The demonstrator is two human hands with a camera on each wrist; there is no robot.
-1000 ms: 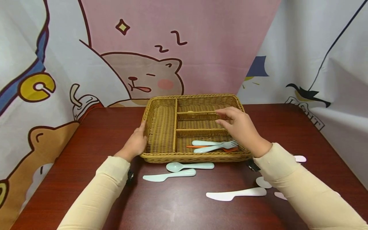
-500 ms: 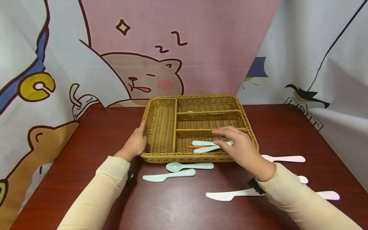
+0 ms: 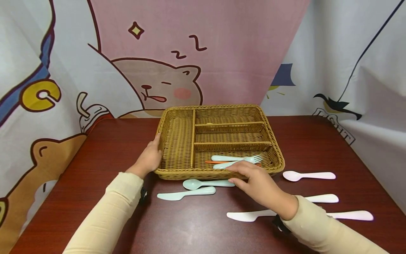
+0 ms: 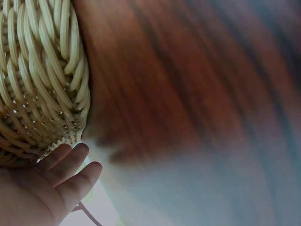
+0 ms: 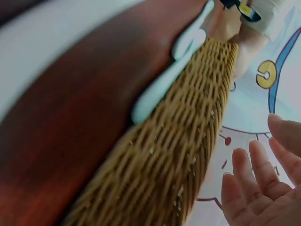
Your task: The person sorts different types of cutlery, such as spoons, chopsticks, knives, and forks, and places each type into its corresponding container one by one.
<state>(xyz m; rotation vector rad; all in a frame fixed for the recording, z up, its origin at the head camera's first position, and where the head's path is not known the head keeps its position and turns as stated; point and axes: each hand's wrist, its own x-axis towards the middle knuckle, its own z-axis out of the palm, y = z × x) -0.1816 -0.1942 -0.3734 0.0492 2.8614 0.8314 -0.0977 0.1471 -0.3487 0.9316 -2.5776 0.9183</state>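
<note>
The basket [image 3: 177,173] is set on the table [image 3: 190,233], with a patterned cloth [image 3: 241,53] hung behind it. The basket's left wall is touched by the left hand [image 3: 148,159], whose fingers are extended along the outside rather than wrapped round the rim.

Over the basket's front rim, the right hand [image 3: 260,187] is held with thumb and fingers spread moderately wide, and nothing is gripped between them. In the head view its thumb end is seen at the handle of the green spoon [image 3: 192,184], laid just in front of the basket; whether they are touching cannot be told.

In the basket's front right compartment, a green fork [image 3: 226,158] is laid with its tines to the right. An orange piece [image 3: 210,162] is partly covered there, and beside it a green handle [image 3: 221,165] is partly hidden by the right hand.

In front of the basket, past the green spoon, a green knife [image 3: 188,193] is laid. Farther forward and to the basket's right, a white knife [image 3: 243,216] is partly blocked by the right wrist. Just right of the basket, a pinkish spoon [image 3: 307,175] is laid; in front of that, a white handle [image 3: 325,198] and a pinkish handle [image 3: 353,215] are seen, their other ends hidden by the right sleeve [image 3: 312,222].
</note>
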